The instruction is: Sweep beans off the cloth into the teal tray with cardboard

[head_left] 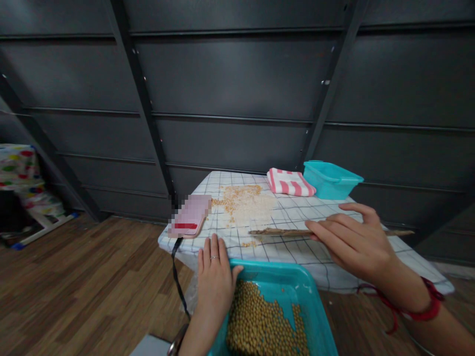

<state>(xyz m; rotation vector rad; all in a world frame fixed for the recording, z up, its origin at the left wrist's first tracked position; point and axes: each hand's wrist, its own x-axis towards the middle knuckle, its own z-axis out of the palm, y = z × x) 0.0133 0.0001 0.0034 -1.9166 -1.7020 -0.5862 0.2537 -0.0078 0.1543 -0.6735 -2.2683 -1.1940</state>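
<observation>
My left hand (pixel 214 277) grips the far left rim of a teal tray (pixel 285 287) that holds a heap of tan beans (pixel 265 324); the thumb hooks over the rim and the fingers lie along its outside. My right hand (pixel 354 242) rests on a long wooden stick (pixel 278 231) lying across the checked tablecloth (pixel 297 247), fingers loosely curved over it. A patch of pale grain and husks (pixel 245 200) is spread on the cloth beyond the stick.
A pink phone (pixel 189 217) with a black cord lies at the table's left edge. A striped red-and-white cloth (pixel 290 182) and a teal plastic box (pixel 330 179) sit at the back. Dark metal wall behind, wooden floor left, colourful items (pixel 22 183) far left.
</observation>
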